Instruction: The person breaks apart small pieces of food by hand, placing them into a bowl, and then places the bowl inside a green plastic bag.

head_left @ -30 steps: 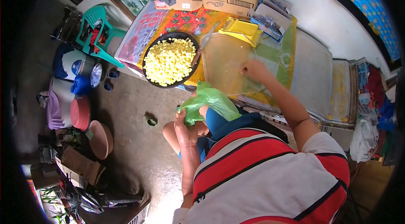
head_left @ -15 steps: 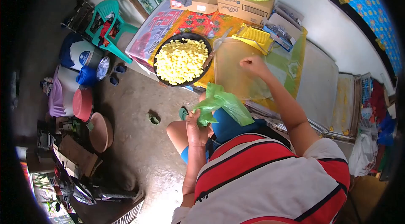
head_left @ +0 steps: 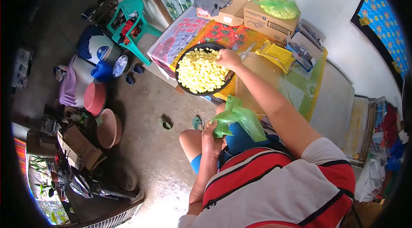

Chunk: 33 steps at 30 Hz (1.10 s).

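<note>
Low over my lap, my left hand (head_left: pixel 210 137) grips a thin green plastic bag (head_left: pixel 244 120), which hangs loose and crumpled to the right. My right hand (head_left: pixel 228 59) reaches across to the right rim of a round black pan (head_left: pixel 180 83) on the table. Its fingers are curled at the edge of a heap of small pale yellow cubes (head_left: pixel 201 72). What those fingers hold, if anything, is hidden. A brown handle (head_left: pixel 230 75) shows at the pan's rim just below this hand.
Right of the pan lie a knife (head_left: pixel 247 51), a flat translucent board (head_left: pixel 253 80) and a yellow slotted tray (head_left: pixel 277 55). Behind stand cardboard boxes (head_left: pixel 266 24), one topped by a filled green bag (head_left: pixel 278 6). A green chair (head_left: pixel 139 41) and basins (head_left: pixel 109 129) are on the left.
My right hand has moved left and forward from above the board to the pan's right rim. My left hand still holds the green bag. The camera view has shifted slightly.
</note>
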Each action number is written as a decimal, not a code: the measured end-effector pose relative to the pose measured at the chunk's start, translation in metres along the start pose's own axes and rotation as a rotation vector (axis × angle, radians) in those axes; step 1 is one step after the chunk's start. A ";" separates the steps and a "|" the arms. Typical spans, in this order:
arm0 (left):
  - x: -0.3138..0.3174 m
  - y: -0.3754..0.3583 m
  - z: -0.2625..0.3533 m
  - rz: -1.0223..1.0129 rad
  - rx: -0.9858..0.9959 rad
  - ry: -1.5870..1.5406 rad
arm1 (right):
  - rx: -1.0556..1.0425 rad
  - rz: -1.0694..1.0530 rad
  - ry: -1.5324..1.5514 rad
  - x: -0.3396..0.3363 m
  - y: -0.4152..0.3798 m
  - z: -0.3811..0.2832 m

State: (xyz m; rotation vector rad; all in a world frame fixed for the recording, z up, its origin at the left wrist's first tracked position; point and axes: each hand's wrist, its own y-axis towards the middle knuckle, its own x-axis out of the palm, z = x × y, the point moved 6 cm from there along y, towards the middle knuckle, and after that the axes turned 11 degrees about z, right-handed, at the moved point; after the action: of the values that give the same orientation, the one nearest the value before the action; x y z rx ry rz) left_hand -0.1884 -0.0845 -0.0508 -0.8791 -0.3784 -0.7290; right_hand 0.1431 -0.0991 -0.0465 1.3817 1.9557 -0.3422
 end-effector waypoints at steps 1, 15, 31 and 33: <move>0.000 0.000 0.001 -0.010 0.011 0.008 | -0.010 0.005 0.004 0.001 0.001 0.000; 0.005 -0.006 0.002 -0.020 -0.021 -0.002 | 0.053 0.729 -0.804 -0.155 -0.082 0.094; 0.000 -0.007 0.000 0.039 0.040 0.014 | 0.016 0.378 -0.507 -0.185 -0.109 0.102; 0.001 -0.009 0.003 0.022 0.013 0.040 | 0.093 0.324 -0.499 -0.181 -0.121 0.095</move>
State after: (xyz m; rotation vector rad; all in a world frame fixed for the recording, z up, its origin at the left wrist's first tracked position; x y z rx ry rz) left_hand -0.1940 -0.0861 -0.0438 -0.8539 -0.3372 -0.7215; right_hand 0.1034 -0.3307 -0.0137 1.4734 1.3049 -0.5655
